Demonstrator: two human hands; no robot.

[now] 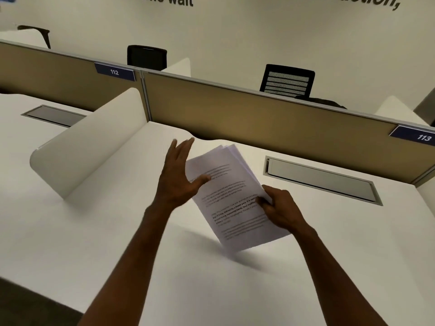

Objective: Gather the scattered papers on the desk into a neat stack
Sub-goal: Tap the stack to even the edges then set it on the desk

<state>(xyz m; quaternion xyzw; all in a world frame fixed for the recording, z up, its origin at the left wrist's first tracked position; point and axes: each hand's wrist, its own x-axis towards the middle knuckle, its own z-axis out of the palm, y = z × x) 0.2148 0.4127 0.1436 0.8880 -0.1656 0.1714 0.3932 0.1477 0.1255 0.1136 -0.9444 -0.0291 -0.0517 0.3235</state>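
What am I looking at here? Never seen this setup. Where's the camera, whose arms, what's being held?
There is no machine: a person works bare-handed, and the single picture comes from a wide-angle camera worn on their head, looking forward and down. The right hand grips a bundle of printed papers by its right edge, tilted, with the lower edge at the white desk. The left hand is open, flat against the bundle's left side. A closed cable hatch is set into the desk behind. No loose sheets show elsewhere on it.

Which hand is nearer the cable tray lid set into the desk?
Right. The right hand grips the papers just in front of the lid; the open left hand is beyond the papers.
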